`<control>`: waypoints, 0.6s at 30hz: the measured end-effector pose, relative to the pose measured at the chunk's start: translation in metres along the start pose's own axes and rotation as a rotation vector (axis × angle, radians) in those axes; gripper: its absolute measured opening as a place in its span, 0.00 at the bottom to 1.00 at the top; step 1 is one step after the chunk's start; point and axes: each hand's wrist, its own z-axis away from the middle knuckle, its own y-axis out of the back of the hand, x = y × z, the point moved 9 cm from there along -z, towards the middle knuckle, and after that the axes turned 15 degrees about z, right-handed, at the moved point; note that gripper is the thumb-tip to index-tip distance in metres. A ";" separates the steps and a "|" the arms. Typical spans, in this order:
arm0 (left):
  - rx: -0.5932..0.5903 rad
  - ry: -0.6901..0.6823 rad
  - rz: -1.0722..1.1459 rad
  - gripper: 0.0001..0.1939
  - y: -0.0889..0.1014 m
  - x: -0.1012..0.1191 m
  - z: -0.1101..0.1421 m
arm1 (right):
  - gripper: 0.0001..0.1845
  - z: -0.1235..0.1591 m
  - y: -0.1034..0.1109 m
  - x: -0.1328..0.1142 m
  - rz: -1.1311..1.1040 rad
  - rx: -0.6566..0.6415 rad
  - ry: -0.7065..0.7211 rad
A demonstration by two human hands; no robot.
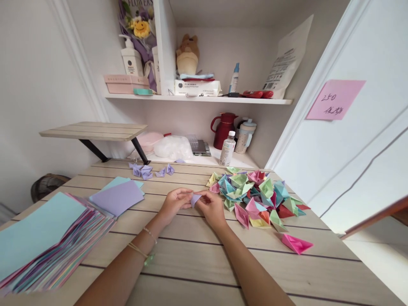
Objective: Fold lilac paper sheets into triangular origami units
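A small folded piece of purple paper (195, 199) is pinched between my two hands above the middle of the table. My left hand (177, 203) grips its left side, the fingers closed on it. On its right side, the thumb and fingers of my right hand (211, 207) hold it too. Parts of the paper are hidden behind the fingers. Just right of my right hand lies a heap of colourful folded paper boats (255, 191). Farther back, several small purple folded papers (145, 171) rest on the table.
A thick stack of coloured paper (41, 233) lies at the left, with loose purple sheets (119, 197) beside it. One pink boat (297, 244) sits apart at the right. Behind stand a small raised shelf (95, 129), a plastic bottle (227, 149) and a red jug (224, 129).
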 end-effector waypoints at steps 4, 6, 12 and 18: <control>-0.012 0.008 -0.030 0.14 -0.001 -0.002 -0.001 | 0.06 0.004 0.004 -0.017 0.121 0.053 0.152; -0.032 0.013 -0.061 0.14 -0.001 -0.003 -0.001 | 0.08 0.005 0.004 -0.023 0.168 0.049 0.220; -0.058 0.045 -0.072 0.13 -0.001 -0.005 0.000 | 0.13 0.003 0.001 -0.022 0.176 -0.043 0.281; -0.036 0.035 -0.005 0.13 0.001 -0.002 -0.001 | 0.22 0.003 -0.004 -0.022 0.238 -0.099 0.353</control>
